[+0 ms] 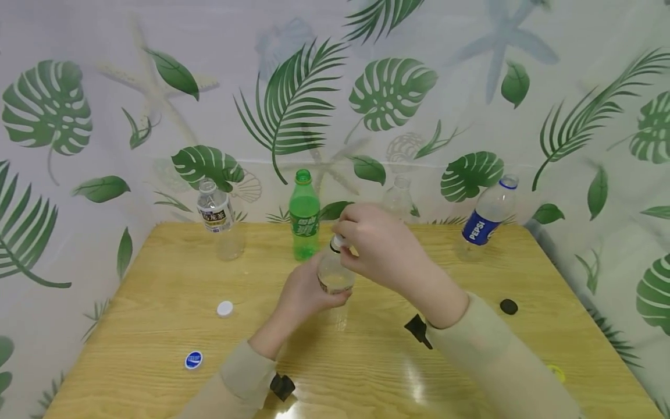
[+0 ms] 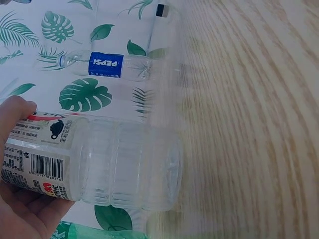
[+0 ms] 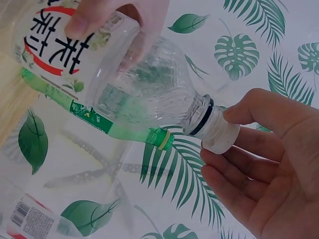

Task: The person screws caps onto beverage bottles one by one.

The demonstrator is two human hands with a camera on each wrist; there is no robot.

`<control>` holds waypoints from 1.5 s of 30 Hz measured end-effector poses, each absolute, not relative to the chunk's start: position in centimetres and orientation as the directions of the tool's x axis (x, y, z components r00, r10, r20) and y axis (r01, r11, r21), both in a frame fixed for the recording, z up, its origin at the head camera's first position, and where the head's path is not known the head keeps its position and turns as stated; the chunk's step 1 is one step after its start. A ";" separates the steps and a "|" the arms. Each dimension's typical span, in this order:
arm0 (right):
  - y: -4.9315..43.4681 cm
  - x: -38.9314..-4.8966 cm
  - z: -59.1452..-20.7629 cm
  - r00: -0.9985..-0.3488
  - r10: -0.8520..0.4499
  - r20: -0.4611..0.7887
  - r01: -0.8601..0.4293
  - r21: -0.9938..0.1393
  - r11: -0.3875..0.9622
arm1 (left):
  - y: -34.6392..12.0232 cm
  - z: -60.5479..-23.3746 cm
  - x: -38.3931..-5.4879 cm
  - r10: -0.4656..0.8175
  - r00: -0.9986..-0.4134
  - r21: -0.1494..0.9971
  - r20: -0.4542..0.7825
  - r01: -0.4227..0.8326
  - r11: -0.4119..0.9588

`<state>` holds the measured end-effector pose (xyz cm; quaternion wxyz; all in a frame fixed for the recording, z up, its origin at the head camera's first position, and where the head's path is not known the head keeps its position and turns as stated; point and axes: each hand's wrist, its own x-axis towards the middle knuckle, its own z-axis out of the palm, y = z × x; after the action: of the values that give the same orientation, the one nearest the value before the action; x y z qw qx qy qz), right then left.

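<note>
My left hand [image 1: 303,294] grips a clear plastic bottle [image 1: 335,273] round its labelled middle, above the table. In the left wrist view its base points right, and a label with a barcode [image 2: 46,167] shows between the fingers. At the bottle's mouth, my right hand [image 1: 384,244] pinches a white cap [image 3: 222,134] between thumb and fingers. A dark ring [image 3: 203,117] circles the neck just below that cap, which sits over the mouth in the right wrist view. Right behind the left hand stands an uncapped green bottle [image 1: 305,218].
Uncapped bottles stand along the back: a labelled clear one [image 1: 214,216] at left, a plain one [image 1: 401,195] partly behind my right hand, a Pepsi bottle [image 1: 483,224] at right. Loose on the table lie a white cap [image 1: 225,308], blue cap [image 1: 193,360], black cap [image 1: 508,306] and yellow cap [image 1: 558,372].
</note>
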<state>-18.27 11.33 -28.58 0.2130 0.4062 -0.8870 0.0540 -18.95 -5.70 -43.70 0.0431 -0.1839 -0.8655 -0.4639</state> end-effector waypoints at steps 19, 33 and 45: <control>10.8 -18.8 -27.8 -0.622 -0.711 0.328 -0.751 0.006 0.660 | -5.8 -43.3 -19.2 0.282 -0.935 0.791 0.216 0.337 0.511; 11.2 -19.6 -27.0 -0.709 -0.684 0.171 -0.705 -0.177 0.687 | -5.9 -43.3 -19.0 0.276 -0.942 0.806 0.189 0.309 0.504; 10.1 -20.2 -29.4 -0.741 -0.565 0.363 -0.587 0.058 0.807 | -5.8 -43.4 -18.7 0.258 -0.950 0.812 0.178 0.289 0.506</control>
<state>-20.17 10.07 -29.36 0.1848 0.3090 -0.9324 0.0300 -18.66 -5.84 -43.40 0.0168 -0.1576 -0.8677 -0.4711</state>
